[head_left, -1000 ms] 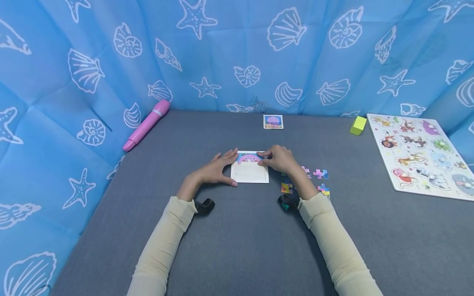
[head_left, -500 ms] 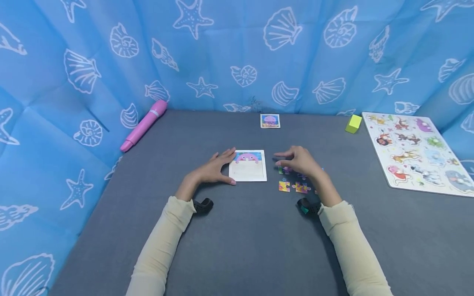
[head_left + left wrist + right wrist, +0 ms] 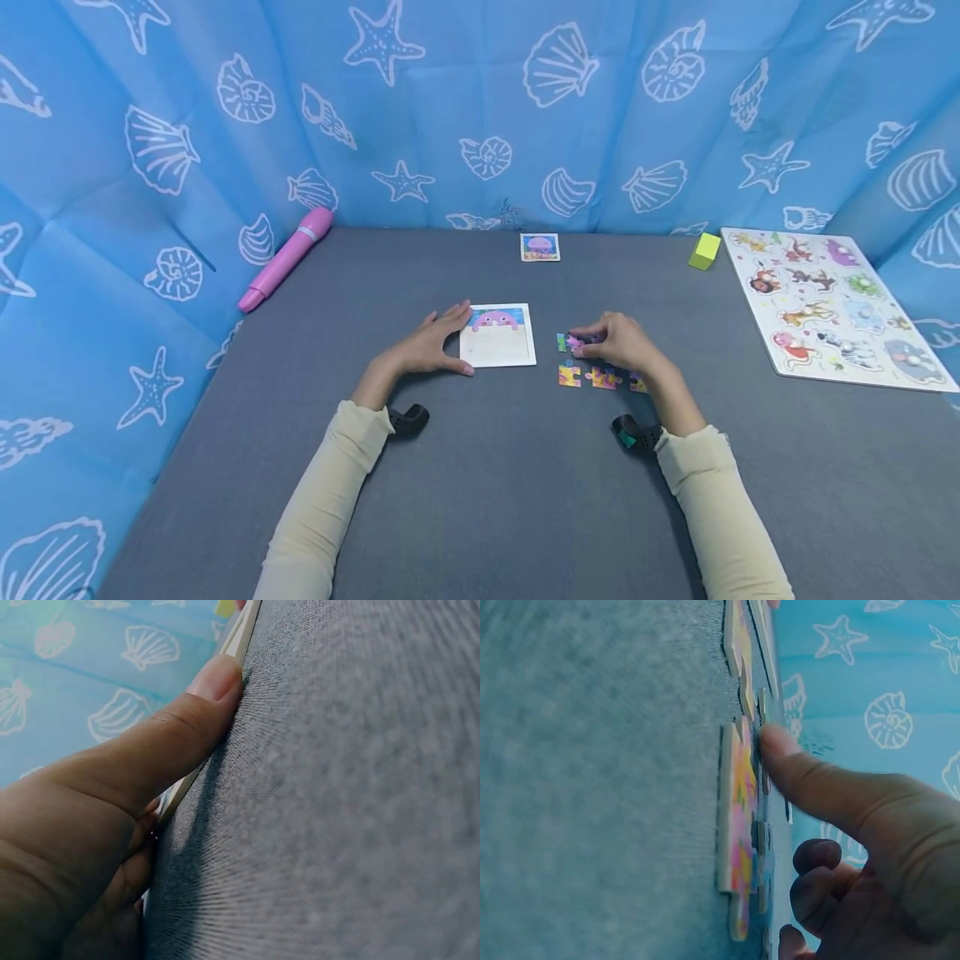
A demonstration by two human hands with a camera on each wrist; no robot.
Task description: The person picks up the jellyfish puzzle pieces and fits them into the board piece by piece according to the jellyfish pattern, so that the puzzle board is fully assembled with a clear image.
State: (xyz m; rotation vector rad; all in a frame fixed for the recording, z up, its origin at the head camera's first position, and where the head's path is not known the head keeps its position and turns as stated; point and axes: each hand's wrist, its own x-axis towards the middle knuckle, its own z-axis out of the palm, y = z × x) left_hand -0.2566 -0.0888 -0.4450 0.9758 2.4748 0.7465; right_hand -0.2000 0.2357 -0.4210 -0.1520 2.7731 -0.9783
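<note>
A white square puzzle tray lies on the grey table, its top row filled with pieces that show a pink sea creature on blue. Straight fingers and thumb of my left hand rest along the tray's left side, the thumb against its lower edge in the left wrist view. To the right, my right hand pinches a pink and purple puzzle piece between thumb and index finger, low at the table. Nearer me lie loose yellow and pink puzzle pieces, which the right wrist view shows edge-on. Fingers partly hide the back row.
At the back stands a small picture card with a pink jellyfish. A pink microphone-shaped toy lies back left. A yellow-green block and a large animal puzzle board are at the right. A blue shell-print curtain borders the table.
My right hand has left the tray's top row and moved right, down to the loose pieces, where it now pinches one. My left hand stays at the tray.
</note>
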